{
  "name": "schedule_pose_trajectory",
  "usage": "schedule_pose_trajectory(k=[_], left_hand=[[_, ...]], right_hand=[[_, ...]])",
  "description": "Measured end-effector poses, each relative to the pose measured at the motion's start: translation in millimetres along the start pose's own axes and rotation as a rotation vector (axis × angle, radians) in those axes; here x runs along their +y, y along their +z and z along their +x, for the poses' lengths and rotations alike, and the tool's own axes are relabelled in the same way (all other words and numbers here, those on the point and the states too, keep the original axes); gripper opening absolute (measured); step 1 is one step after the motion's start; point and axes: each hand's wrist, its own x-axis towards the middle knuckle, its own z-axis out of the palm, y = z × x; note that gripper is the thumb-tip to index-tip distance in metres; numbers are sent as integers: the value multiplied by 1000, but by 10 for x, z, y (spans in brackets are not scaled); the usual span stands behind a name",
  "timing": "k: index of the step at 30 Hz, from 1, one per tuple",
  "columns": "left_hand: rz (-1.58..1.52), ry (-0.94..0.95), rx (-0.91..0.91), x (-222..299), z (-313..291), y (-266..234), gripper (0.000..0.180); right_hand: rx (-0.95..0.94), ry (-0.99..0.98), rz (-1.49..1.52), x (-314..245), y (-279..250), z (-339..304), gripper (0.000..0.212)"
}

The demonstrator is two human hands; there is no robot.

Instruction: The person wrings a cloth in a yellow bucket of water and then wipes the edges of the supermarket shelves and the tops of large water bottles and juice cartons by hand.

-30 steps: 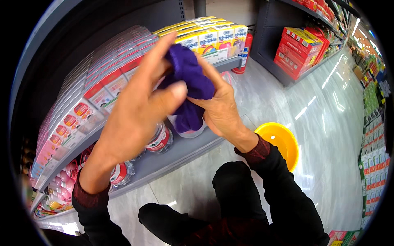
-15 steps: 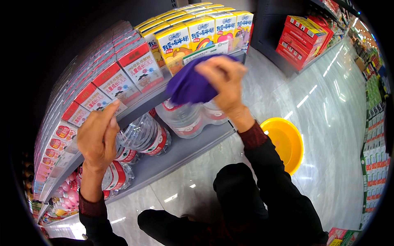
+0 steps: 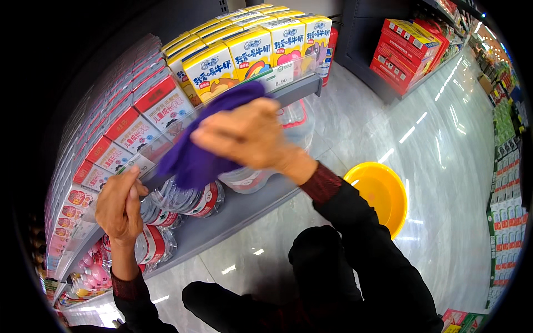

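My right hand (image 3: 247, 133) grips a purple cloth (image 3: 191, 161), pressing it along the clear front strip of the upper shelf (image 3: 300, 93). The hand is somewhat smeared by motion. To its left, my left hand (image 3: 119, 208) is closed at the same shelf's front edge, next to a price tag (image 3: 139, 162); its fingers curl over the strip. Behind the strip stand yellow milk cartons (image 3: 211, 69) and, further left, red-and-white cartons (image 3: 164, 105) in tight rows. The cloth covers part of the strip.
Large water bottles (image 3: 205, 200) stand on the lower shelf (image 3: 216, 238), under my hands. A yellow basin (image 3: 383, 194) is on the tiled floor at my right. Red boxes (image 3: 402, 58) are stacked at the far right, and green-and-white cartons (image 3: 506, 222) line the right side.
My right hand has swept the cloth leftward and down along the shelf edge, closer to my left hand. The left hand has shifted slightly left and down.
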Motion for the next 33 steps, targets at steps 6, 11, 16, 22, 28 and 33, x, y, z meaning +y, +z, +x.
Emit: schedule_pose_trajectory(k=[6,11,16,22,28,33], left_hand=[[-18,27,101,-24,-39,87,23],[9,-26,101,-29,-60,167,24],[37,-79,112,-31,-103,161,25],[13,-200,135,-184,-384,112,27],[165,-199,171,-69,-338,285,27],[148,-69,112,190,-401,572,25]], right_hand=[[327,537,-183,367,-245,-330,49],[79,261,123,-228,80,-46,36],[198,146,228,-359,131,68,28],[-147,695,891,-239,-474,-1065,61],[-40,1704,463,81,-2070,-2295,33],[298,1982,592,-52,-2733,-2819,32]])
